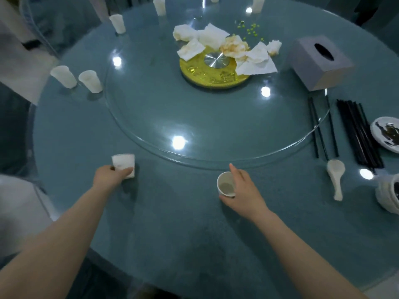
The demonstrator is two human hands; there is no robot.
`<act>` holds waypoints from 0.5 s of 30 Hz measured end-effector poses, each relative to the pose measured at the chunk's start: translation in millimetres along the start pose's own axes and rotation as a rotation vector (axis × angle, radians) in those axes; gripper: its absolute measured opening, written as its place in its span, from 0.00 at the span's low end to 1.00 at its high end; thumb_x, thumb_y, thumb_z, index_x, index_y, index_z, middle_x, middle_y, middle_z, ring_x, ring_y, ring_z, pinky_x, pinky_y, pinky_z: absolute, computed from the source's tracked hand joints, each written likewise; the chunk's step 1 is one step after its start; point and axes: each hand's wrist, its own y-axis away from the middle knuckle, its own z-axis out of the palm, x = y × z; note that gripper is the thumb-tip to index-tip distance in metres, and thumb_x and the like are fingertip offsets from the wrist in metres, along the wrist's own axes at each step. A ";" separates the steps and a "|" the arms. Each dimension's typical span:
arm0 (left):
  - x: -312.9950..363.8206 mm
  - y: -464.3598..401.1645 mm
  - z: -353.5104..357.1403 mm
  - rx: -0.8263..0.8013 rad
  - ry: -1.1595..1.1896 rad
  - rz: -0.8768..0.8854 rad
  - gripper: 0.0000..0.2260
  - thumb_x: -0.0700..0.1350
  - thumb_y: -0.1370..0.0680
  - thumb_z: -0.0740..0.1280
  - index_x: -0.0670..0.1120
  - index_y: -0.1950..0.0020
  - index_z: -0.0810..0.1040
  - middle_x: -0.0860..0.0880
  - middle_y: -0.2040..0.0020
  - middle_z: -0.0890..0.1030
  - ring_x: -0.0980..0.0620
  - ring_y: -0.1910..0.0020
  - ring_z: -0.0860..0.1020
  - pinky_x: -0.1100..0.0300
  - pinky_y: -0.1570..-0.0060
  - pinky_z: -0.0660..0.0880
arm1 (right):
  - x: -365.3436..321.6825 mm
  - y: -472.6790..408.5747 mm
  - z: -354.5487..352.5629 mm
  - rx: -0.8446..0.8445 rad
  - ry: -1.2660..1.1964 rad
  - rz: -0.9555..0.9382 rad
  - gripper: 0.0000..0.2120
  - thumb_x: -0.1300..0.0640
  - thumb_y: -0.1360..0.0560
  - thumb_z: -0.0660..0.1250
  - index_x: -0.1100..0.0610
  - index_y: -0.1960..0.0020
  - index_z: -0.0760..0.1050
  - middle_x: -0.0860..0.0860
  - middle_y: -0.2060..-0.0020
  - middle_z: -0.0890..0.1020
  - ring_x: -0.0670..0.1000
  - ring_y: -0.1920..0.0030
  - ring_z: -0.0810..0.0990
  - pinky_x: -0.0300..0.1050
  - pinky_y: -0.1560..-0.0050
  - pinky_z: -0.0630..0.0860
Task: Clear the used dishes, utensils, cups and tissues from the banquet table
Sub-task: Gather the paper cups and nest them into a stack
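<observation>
The gold hub [212,71] of the glass turntable [194,126], with its silver centre cap, serves as the landmark on the round blue-green banquet table [172,223]. Raised characters ring the hub's gold face, but they are too blurred to read; no brand or label is legible anywhere.

Crumpled, stained tissues [226,47] lie heaped over the hub's far and right edge, with scattered green peas [251,32] just beyond them. Right of the hub stands a grey tissue box [319,62]. Nearer than the box, a bundle of black chopsticks [356,132] lies beside a dirty plate [387,133], with a white ceramic spoon [335,176] and a white bowl [388,193] closer still.

Left of the hub stand two white cups [76,79]; further cups [117,23] stand beyond it.

On the near side of the hub, off the turntable, the left hand [108,176] grips a white paper cup [124,165], tilted on its side, fingers curled round it. The right hand [244,190] holds an upright paper cup [226,186], thumb under its near side and forefinger stretched past the rim.
</observation>
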 end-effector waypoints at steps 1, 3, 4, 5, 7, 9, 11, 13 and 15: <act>-3.8 11.8 -0.8 -0.013 0.014 0.029 0.20 0.47 0.29 0.75 0.39 0.41 0.78 0.40 0.44 0.81 0.42 0.49 0.79 0.49 0.46 0.76 | -6.2 -0.3 4.1 -0.002 -0.023 -0.006 0.46 0.48 0.31 0.73 0.52 0.22 0.50 0.50 0.31 0.63 0.51 0.32 0.67 0.40 0.36 0.64; -12.0 35.8 -7.6 -0.039 0.022 0.115 0.24 0.46 0.32 0.77 0.42 0.39 0.76 0.45 0.45 0.80 0.47 0.52 0.77 0.55 0.52 0.73 | -24.2 -2.0 9.9 -0.004 -0.105 -0.031 0.43 0.48 0.31 0.74 0.52 0.23 0.54 0.49 0.32 0.66 0.48 0.34 0.68 0.35 0.39 0.62; -15.3 46.4 -12.7 -0.061 0.032 0.164 0.26 0.45 0.33 0.77 0.44 0.38 0.75 0.47 0.46 0.79 0.49 0.52 0.77 0.57 0.54 0.72 | -36.4 -3.0 11.0 0.000 -0.154 -0.056 0.42 0.49 0.32 0.74 0.51 0.24 0.57 0.48 0.33 0.67 0.45 0.36 0.68 0.32 0.41 0.60; -17.8 57.3 -19.4 -0.082 0.037 0.211 0.26 0.44 0.33 0.77 0.45 0.38 0.74 0.48 0.46 0.79 0.50 0.53 0.77 0.59 0.54 0.71 | -50.5 -3.1 11.6 0.007 -0.208 -0.086 0.40 0.49 0.32 0.75 0.49 0.25 0.60 0.47 0.34 0.69 0.42 0.38 0.67 0.30 0.42 0.59; -22.8 79.5 -35.7 -0.078 -0.003 0.317 0.25 0.40 0.32 0.76 0.48 0.37 0.74 0.51 0.47 0.78 0.51 0.51 0.77 0.59 0.52 0.70 | -84.4 1.4 12.7 0.005 -0.328 -0.153 0.37 0.52 0.32 0.76 0.44 0.29 0.63 0.43 0.36 0.70 0.41 0.39 0.69 0.32 0.42 0.62; -28.6 103.3 -56.0 -0.039 -0.097 0.460 0.24 0.40 0.32 0.75 0.49 0.37 0.75 0.54 0.49 0.77 0.51 0.49 0.77 0.60 0.51 0.68 | -123.6 11.0 16.4 -0.035 -0.438 -0.241 0.35 0.55 0.31 0.75 0.41 0.30 0.63 0.41 0.36 0.70 0.42 0.38 0.70 0.34 0.41 0.66; -39.0 124.4 -80.0 -0.020 -0.193 0.584 0.24 0.40 0.32 0.74 0.49 0.37 0.76 0.55 0.48 0.78 0.51 0.47 0.77 0.61 0.51 0.68 | -164.8 24.5 25.0 -0.103 -0.480 -0.350 0.34 0.58 0.30 0.74 0.40 0.30 0.63 0.40 0.36 0.70 0.41 0.39 0.70 0.29 0.41 0.66; -57.0 141.4 -107.7 -0.028 -0.266 0.602 0.25 0.43 0.31 0.74 0.51 0.35 0.75 0.54 0.44 0.80 0.52 0.45 0.76 0.59 0.49 0.70 | -204.3 41.2 40.5 -0.209 -0.479 -0.443 0.32 0.60 0.28 0.73 0.41 0.31 0.64 0.41 0.38 0.71 0.40 0.42 0.72 0.27 0.43 0.67; -80.9 158.7 -137.2 -0.014 -0.299 0.584 0.26 0.46 0.32 0.74 0.56 0.34 0.74 0.54 0.44 0.79 0.54 0.45 0.76 0.57 0.46 0.73 | -239.0 61.8 62.2 -0.334 -0.464 -0.494 0.29 0.60 0.26 0.71 0.43 0.31 0.63 0.45 0.38 0.71 0.40 0.44 0.72 0.30 0.43 0.69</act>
